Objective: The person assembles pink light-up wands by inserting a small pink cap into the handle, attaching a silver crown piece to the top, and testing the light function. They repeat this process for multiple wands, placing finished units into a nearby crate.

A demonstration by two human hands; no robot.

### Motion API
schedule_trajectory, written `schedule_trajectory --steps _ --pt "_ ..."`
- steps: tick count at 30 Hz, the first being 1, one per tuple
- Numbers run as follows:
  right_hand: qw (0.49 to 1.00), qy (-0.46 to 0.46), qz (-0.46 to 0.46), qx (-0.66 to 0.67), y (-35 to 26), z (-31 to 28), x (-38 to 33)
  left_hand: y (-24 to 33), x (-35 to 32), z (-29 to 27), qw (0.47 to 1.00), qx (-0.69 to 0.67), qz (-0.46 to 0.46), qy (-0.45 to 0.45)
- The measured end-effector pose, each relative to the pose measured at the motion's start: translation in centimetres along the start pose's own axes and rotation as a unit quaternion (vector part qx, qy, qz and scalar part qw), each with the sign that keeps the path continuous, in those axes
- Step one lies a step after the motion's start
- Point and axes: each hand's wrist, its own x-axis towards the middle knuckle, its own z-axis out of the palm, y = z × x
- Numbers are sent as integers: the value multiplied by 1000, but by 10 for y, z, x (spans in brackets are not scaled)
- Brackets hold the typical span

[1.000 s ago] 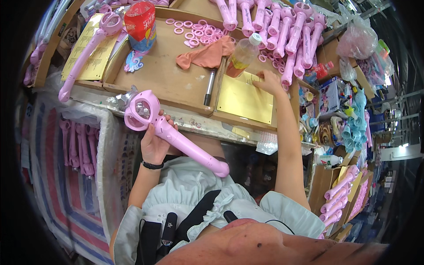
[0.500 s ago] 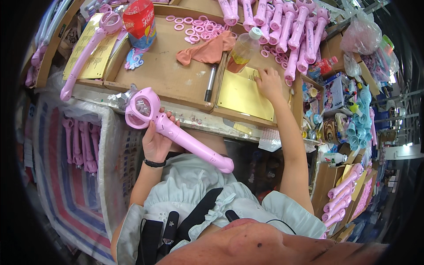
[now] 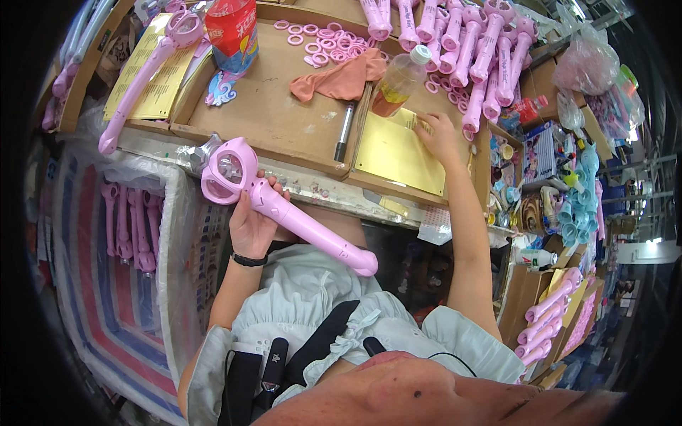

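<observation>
My left grip [image 3: 250, 224] holds one pink wand [image 3: 312, 228], right grip [image 3: 440, 136] at yellow paper [image 3: 398, 157], closure I cannot tell, one bottle [image 3: 402, 82], one marker [image 3: 344, 132]

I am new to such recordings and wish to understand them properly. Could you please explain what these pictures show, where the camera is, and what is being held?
There is no machine here: these are a person's two bare hands. All pictures come from one fisheye camera worn on the person's head, looking down, so straight edges look bent.

The left hand holds a pink wand with a clear window in its head. The right hand is at the edge of a yellow sheet; whether it grips it is hard to tell.

On the bench, a cardboard tray holds pink rings, an orange cloth and a marker. More pink wands are heaped beyond the right hand.
</observation>
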Motion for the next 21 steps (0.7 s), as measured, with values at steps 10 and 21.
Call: schedule_trajectory --steps 10,21 --pt "803 67 270 528 21 -19 9 1 -1 0 998 -49 -2 -32" --pt "849 351 53 392 -121 -73 -58 8 -9 22 999 -18 35 -19"
